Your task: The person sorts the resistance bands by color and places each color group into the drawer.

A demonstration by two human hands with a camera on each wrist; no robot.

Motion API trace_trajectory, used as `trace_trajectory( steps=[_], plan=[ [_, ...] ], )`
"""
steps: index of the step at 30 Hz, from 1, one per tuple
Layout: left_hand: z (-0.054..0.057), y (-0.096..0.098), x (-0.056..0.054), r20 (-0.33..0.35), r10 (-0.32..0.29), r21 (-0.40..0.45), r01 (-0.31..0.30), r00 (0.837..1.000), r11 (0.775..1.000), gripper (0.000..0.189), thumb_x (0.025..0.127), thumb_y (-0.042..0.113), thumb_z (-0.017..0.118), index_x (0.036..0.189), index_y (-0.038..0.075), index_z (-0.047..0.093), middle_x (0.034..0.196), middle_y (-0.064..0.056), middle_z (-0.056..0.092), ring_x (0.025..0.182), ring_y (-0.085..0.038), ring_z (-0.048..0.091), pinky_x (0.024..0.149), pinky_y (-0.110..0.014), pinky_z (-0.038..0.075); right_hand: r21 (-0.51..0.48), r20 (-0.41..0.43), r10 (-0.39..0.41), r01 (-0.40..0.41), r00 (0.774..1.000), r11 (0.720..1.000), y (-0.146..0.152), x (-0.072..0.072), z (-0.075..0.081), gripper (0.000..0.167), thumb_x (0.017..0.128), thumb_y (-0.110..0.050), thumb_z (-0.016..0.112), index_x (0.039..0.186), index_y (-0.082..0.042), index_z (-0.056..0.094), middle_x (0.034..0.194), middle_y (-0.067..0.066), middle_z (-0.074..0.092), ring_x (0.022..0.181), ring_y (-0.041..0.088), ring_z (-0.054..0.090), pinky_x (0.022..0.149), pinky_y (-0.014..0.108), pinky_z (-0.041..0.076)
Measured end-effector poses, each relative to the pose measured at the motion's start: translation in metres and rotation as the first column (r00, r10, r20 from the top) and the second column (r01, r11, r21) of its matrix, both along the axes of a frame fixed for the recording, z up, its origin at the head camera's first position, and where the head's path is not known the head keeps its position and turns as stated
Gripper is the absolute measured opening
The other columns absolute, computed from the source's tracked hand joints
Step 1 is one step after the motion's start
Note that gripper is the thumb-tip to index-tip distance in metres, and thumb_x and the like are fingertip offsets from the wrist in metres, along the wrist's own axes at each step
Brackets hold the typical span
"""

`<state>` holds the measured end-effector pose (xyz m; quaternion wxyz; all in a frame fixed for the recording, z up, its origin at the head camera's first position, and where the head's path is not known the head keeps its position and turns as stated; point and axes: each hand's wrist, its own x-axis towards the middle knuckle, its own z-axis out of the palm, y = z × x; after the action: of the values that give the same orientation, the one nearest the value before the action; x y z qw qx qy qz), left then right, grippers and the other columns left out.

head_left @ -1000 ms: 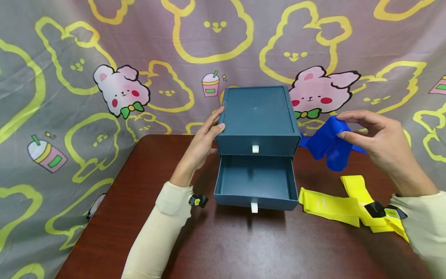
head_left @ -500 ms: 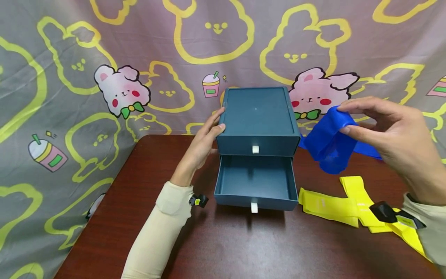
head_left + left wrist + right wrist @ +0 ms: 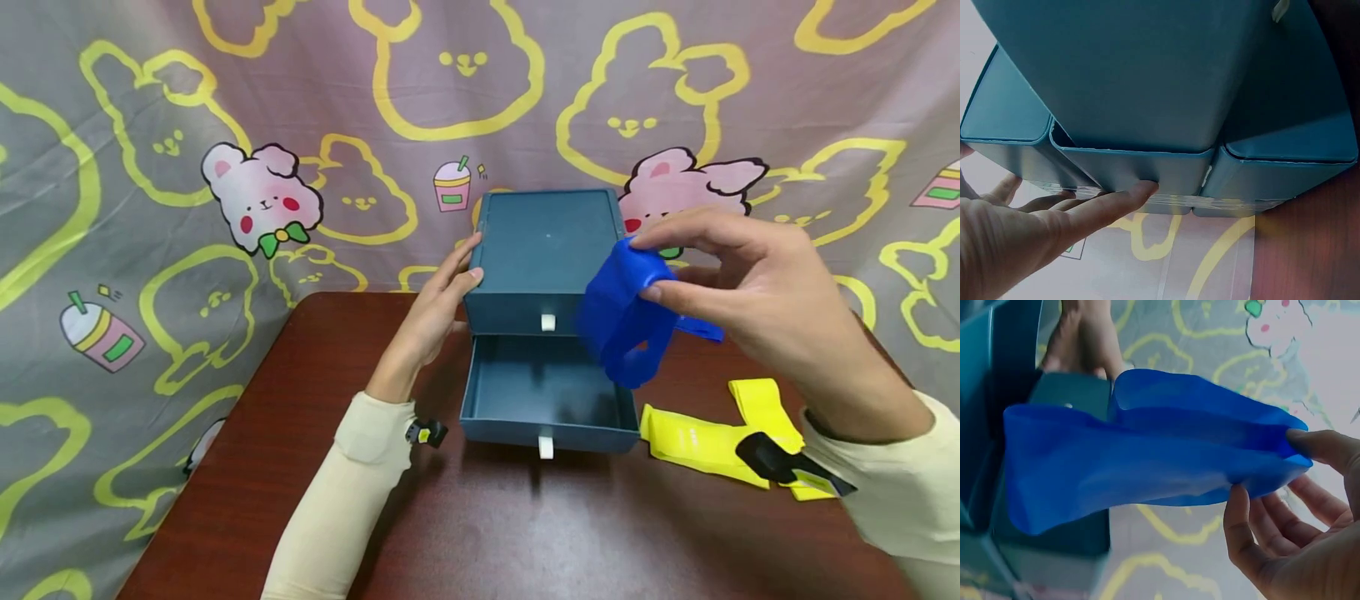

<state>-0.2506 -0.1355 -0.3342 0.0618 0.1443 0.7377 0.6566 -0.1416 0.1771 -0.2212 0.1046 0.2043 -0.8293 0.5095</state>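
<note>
My right hand pinches a blue elastic band between thumb and fingers. The folded loop hangs in front of the right side of a dark teal drawer unit, partly over the pulled-out lower drawer. In the right wrist view the band shows as a wide, thin loop held at one end. My left hand rests against the unit's left side, its fingers extended along the upper edge. The left wrist view shows fingers touching the unit's side wall. The upper drawer is closed.
Yellow elastic bands lie crossed on the brown table, right of the lower drawer, partly under the right wrist. Another blue band lies behind the right hand. A patterned curtain hangs behind the table.
My right hand first moved slightly right, then swung left with the blue band, from beside the unit to the lower drawer's right side. The left hand stayed on the unit.
</note>
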Motion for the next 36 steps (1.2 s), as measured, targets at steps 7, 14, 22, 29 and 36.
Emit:
trace_trajectory(
  steps=[7,14,22,29,36],
  plan=[
    [-0.001,0.0,-0.001,-0.003,0.002,-0.007,-0.002,1.0,1.0,0.057,0.108,0.038,0.051,0.162,0.044,0.033,0.175,0.002,0.018,0.158,-0.035,0.027,0.11,-0.081,0.033,0.068,-0.021,0.078,-0.077,0.997,0.995,-0.03,-0.009,-0.013,0.034,0.094,-0.011,0.079,0.126,-0.018,0.074,0.128,-0.001,0.069,0.113,0.023,0.069,0.086,0.033,0.063],
    [0.0,0.0,-0.001,0.008,0.009,-0.011,-0.009,1.0,1.0,0.057,0.108,0.04,0.051,0.162,0.045,0.034,0.175,0.001,0.019,0.158,-0.036,0.028,0.109,-0.081,0.035,0.082,0.056,0.17,-0.174,0.984,0.981,-0.057,-0.014,-0.032,0.033,0.094,-0.014,0.078,0.126,-0.014,0.071,0.132,0.004,0.067,0.122,0.027,0.064,0.096,0.054,0.06],
    [0.001,0.0,-0.001,0.015,0.002,0.002,-0.002,1.0,1.0,0.056,0.109,0.038,0.05,0.163,0.043,0.034,0.175,-0.001,0.021,0.156,-0.04,0.031,0.106,-0.077,0.041,0.037,0.035,0.233,-0.235,0.972,0.971,-0.088,-0.025,-0.048,0.034,0.091,-0.007,0.081,0.124,-0.01,0.072,0.128,0.006,0.068,0.118,0.024,0.066,0.09,0.046,0.063],
    [0.001,0.001,-0.001,0.011,0.002,-0.006,-0.002,1.0,1.0,0.056,0.109,0.038,0.05,0.162,0.043,0.034,0.175,-0.001,0.021,0.156,-0.04,0.03,0.107,-0.079,0.039,0.041,0.042,0.222,-0.224,0.974,0.974,-0.087,-0.02,-0.071,0.036,0.09,-0.005,0.082,0.124,-0.01,0.071,0.129,0.007,0.066,0.122,0.027,0.064,0.09,0.047,0.062],
    [0.0,0.0,-0.001,0.005,0.005,-0.004,-0.005,1.0,1.0,0.055,0.11,0.038,0.049,0.162,0.045,0.033,0.175,0.001,0.021,0.157,-0.036,0.03,0.11,-0.081,0.034,0.12,0.037,0.175,-0.178,0.984,0.977,-0.06,-0.016,-0.101,0.035,0.088,-0.003,0.082,0.121,-0.009,0.071,0.126,0.009,0.067,0.119,0.03,0.064,0.088,0.048,0.063]
  ],
)
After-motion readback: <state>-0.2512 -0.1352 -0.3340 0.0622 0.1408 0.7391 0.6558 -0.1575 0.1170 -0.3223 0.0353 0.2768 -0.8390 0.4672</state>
